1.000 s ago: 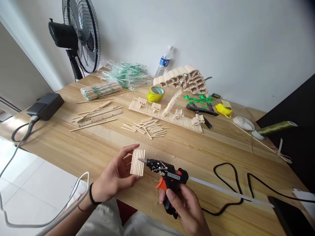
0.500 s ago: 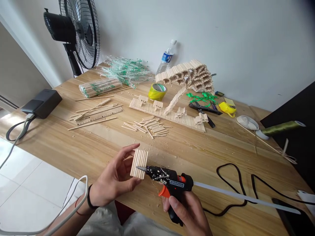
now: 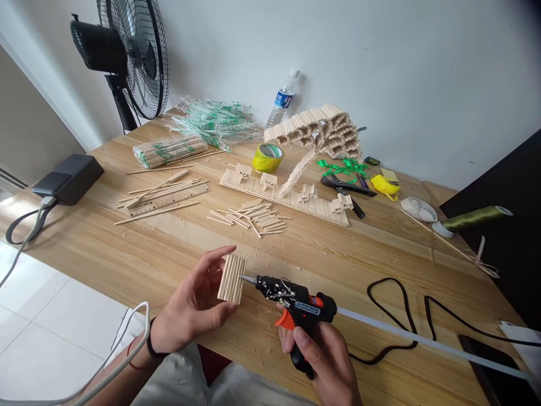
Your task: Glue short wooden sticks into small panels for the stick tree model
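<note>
Between the thumb and fingers of my left hand (image 3: 192,307) is a small block of wooden sticks (image 3: 232,279) laid side by side, tilted with its ridged face toward the right. My right hand (image 3: 319,355) is wrapped round the handle of a black hot glue gun (image 3: 291,299) with an orange trigger. Its metal tip points left, at the right edge of the block; whether it touches cannot be made out. A long white glue stick (image 3: 406,330) runs out of the gun's back. Farther off stands a tree-like stick model (image 3: 315,135) on a ribbed stick base (image 3: 287,202).
Short cut sticks (image 3: 253,217) lie mid-table. Longer sticks and a ruler (image 3: 169,201) are to their left. Yellow tape (image 3: 267,158), a bottle (image 3: 282,100) and plastic wrappers (image 3: 215,121) stand behind. A black cord (image 3: 401,287) loops at right; a white cable (image 3: 146,321) crosses near my left wrist.
The glue gun's tip has moved from over the middle of the block to its right edge. My left hand has shifted slightly left and turned the block a little.
</note>
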A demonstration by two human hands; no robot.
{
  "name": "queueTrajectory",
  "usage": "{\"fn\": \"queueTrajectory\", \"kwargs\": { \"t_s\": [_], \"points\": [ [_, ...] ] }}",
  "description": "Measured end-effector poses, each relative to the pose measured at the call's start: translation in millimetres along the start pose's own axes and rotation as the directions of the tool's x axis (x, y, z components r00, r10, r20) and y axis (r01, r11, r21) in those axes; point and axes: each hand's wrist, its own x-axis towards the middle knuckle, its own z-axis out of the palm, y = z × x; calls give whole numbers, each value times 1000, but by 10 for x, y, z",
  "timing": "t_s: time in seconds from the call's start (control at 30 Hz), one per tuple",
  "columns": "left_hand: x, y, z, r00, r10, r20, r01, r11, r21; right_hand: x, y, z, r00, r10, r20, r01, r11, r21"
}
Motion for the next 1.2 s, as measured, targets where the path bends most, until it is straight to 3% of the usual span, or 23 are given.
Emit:
{"fn": "queueTrajectory", "kwargs": {
  "t_s": [0.3,0.57,0.73,1.03,1.1,1.2],
  "points": [
    [-1,19,-22,998,-13,54,12,999,35,-11,17,-19,999,9,53,-12,999,42],
    [13,-37,-53,997,64,39,-66,996,62,-35,94,-14,1000,10,8,-11,998,65],
    [10,1,-70,996,26,80,-30,998,50,-31,97,-13,1000,5,6,-5,996,90],
    [-2,18,-71,988,-25,154,23,1000,11,0,54,15,998,-52,44,36,951,308],
    [-9,13,-72,984,-45,173,43,999,12,-2,16,20,999,-17,43,3,946,324],
    [-15,22,-70,982,-56,181,52,998,25,-3,-35,11,989,47,137,-89,944,317]
  ]
}}
